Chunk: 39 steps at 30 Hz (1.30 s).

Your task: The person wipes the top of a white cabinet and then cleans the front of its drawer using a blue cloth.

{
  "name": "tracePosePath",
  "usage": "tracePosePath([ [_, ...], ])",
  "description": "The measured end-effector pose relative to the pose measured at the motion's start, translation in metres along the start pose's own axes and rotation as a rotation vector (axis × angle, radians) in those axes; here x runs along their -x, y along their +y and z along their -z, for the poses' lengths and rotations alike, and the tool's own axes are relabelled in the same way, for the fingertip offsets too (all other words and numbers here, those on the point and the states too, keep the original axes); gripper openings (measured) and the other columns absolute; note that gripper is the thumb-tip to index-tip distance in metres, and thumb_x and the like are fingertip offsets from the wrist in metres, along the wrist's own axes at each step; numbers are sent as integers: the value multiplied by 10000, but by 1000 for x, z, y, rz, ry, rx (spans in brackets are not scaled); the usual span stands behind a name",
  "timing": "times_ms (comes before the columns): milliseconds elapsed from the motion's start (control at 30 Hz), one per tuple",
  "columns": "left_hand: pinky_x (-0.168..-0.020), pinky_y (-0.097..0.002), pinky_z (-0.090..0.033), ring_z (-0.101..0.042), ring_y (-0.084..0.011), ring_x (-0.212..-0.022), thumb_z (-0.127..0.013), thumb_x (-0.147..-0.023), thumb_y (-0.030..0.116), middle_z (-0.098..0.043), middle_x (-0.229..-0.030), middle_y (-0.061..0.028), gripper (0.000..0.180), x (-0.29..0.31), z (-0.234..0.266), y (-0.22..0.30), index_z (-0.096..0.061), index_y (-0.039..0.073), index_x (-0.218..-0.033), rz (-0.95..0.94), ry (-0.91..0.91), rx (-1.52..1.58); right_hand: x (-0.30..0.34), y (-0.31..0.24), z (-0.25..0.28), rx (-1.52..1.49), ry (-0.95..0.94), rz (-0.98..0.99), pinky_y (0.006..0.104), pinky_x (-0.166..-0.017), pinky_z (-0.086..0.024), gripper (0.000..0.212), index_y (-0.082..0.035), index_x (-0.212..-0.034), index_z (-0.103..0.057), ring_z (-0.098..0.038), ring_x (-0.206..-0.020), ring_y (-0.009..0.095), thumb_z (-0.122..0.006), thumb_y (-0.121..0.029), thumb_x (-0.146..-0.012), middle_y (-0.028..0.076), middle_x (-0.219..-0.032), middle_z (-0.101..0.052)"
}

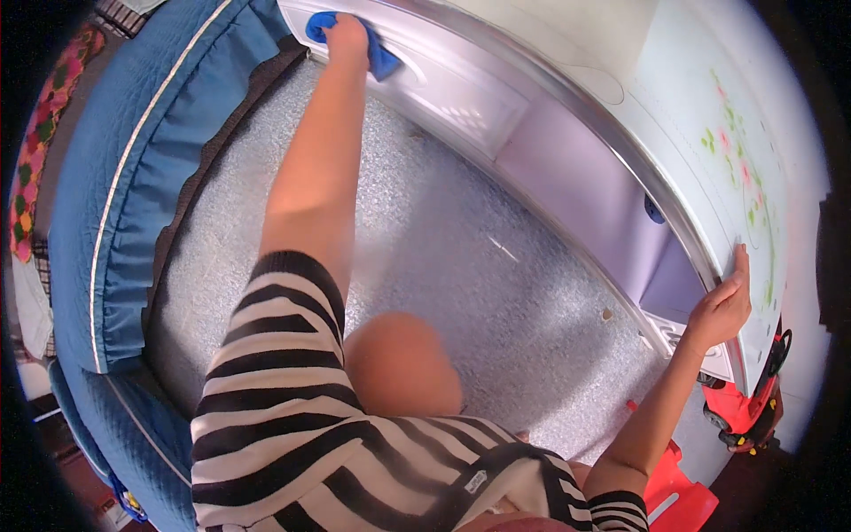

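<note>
My left hand [347, 40] is closed on a blue cloth [383, 60], pressing it against the white panelled side of a low cabinet [470, 105] near its far left end. Part of the cloth hangs out below the hand. My right hand [722, 306] rests on the metal-trimmed edge of the cabinet's pale glass top [656, 84], close to its right corner. Its fingers lie stretched along the surface and hold nothing. Pink flowers with green leaves decorate the glass nearby.
A blue quilted, ruffled cover [133, 177] drapes furniture along the left. Between it and the cabinet lies a speckled grey floor [496, 293]. The cabinet has an open lilac compartment [576, 173]. Red toy vehicles [736, 403] and a red plastic piece [678, 496] stand at the lower right.
</note>
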<state>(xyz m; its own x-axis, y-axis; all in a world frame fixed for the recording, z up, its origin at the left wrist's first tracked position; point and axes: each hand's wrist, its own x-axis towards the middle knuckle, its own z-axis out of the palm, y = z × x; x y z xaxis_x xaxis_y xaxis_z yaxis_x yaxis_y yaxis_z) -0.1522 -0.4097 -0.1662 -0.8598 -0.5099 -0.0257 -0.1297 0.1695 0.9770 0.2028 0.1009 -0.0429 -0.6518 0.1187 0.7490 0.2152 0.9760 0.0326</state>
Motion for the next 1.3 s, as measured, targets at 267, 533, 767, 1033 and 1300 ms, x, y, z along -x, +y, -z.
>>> tracePosePath([
  [267,-1075,-444,-406,-526,-426,-1278,-423,-952,321,-509,-1418,-317,670,40,-20,-10,-332,-80,-1481,-126,77,102,-2,-4,5,-146,-33,-58,391,-1025,-488,469,17,-1230,-688,-659,-1181,333,-310,-217,-1080,160,-1258,-697],
  [533,-1042,-472,-449,-581,-390,-1231,-453,-979,308,-605,-1304,-274,569,15,12,6,-387,-93,-1376,41,130,67,-2,-7,-1,-85,2,7,392,-1012,-494,440,-1,-1200,-706,-667,-1163,326,-338,-204,-1072,150,-1230,-710],
  [767,-1122,-466,-386,-466,-492,-1329,-519,-969,242,-482,-1409,-372,692,150,-32,1,-264,-98,-1515,-114,-55,2,-1,5,3,-71,-21,-2,401,-1020,-488,412,-20,-1204,-706,-667,-1156,320,-361,-197,-1065,141,-1232,-709],
  [1033,-983,-469,-530,-680,-333,-1057,-532,-967,281,-694,-1198,-147,420,223,4,-8,-598,-1,-1271,683,-707,810,15,-5,11,-219,-55,86,436,-1139,-388,372,-29,-1331,-627,-521,-1353,343,-420,-167,-1055,160,-1394,-609],
  [1300,-995,-480,-538,-688,-318,-1059,-556,-974,285,-690,-1192,-174,438,341,-16,103,-582,17,-1319,740,-1499,517,64,-107,54,-1404,-593,-416,391,-1157,-366,908,-50,-1597,-202,-474,-1375,301,-760,-197,-895,200,-1526,-442],
])
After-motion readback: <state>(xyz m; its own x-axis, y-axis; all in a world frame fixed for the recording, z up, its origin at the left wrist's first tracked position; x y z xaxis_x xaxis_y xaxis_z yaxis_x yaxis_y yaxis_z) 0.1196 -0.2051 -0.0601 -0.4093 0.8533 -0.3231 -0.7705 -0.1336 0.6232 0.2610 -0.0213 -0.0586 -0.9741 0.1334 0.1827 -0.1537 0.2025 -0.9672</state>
